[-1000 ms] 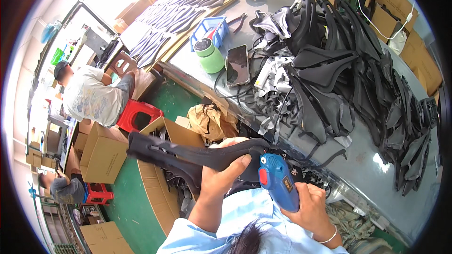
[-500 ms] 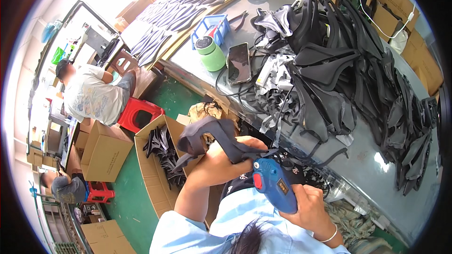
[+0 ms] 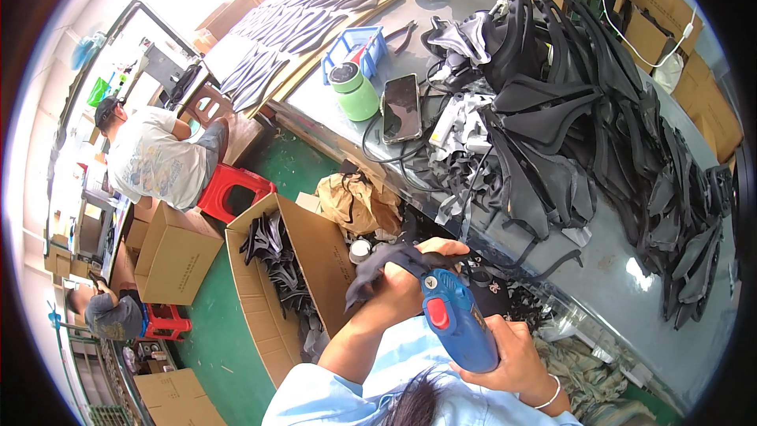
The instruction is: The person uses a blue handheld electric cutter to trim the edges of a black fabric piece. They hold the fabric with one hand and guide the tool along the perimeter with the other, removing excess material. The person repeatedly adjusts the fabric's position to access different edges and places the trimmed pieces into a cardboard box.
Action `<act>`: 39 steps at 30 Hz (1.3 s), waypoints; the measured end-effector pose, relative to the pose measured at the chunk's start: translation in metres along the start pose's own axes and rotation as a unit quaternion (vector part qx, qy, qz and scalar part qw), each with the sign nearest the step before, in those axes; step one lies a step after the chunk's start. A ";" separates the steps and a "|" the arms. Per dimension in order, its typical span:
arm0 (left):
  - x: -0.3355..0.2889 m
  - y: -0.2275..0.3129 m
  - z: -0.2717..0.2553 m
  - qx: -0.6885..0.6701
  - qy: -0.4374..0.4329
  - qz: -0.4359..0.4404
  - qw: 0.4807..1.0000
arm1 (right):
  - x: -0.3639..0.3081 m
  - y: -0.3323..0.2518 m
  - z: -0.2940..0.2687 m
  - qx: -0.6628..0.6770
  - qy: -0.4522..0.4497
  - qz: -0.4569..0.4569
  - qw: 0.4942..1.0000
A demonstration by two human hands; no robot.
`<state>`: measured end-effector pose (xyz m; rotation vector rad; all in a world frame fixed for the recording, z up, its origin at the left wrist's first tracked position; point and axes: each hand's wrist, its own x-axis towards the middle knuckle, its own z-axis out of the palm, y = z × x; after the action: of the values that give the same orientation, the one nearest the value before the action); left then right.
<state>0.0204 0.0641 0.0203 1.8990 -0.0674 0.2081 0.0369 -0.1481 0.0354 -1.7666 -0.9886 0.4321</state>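
My left hand point(image 3: 400, 290) is closed on a dark, soft fabric piece point(image 3: 377, 267), which hangs bunched around its fingers. In my right hand point(image 3: 514, 355) is a blue handheld power tool point(image 3: 465, 331) with a red button, its body slanting up to the left. The tool's front end meets the fabric near my left fingers; its tip is hidden there. Beyond my hands, a large heap of black shaped padded pieces point(image 3: 544, 110) covers much of the metal table point(image 3: 607, 268). Grey scraps point(image 3: 465, 126) lie at the heap's left edge.
A green jar point(image 3: 354, 93), a phone point(image 3: 400, 109) and a blue basket point(image 3: 351, 49) stand on the table. An open carton point(image 3: 256, 308) of dark pieces sits left of me, beside a brown paper bag point(image 3: 359, 201). Two people sit on red stools further left.
My left hand has turned and come lower with the fabric, which is now bunched smaller. The tool has tilted more upright and shifted slightly left. The paper bag shows more fully.
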 end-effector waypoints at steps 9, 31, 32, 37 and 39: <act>-0.010 -0.020 0.005 0.023 -0.111 -0.150 0.982 | 0.005 -0.004 -0.008 -0.001 0.011 -0.036 0.999; -0.002 -0.001 0.002 -0.391 0.310 0.074 0.863 | 0.001 0.015 0.002 -0.115 0.053 0.021 0.992; -0.003 0.001 0.000 -0.376 0.291 0.071 0.877 | 0.000 0.018 0.002 -0.128 0.060 0.019 0.990; -0.013 0.005 -0.003 -0.356 0.251 0.052 0.899 | 0.000 0.017 0.000 -0.131 0.059 0.009 0.990; -0.016 0.005 -0.005 -0.346 0.230 0.052 0.908 | 0.001 0.018 -0.001 -0.134 0.058 0.001 0.989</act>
<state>0.0037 0.0664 0.0240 1.1020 0.0721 0.6140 0.0452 -0.1506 0.0197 -2.0099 -0.9969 0.2005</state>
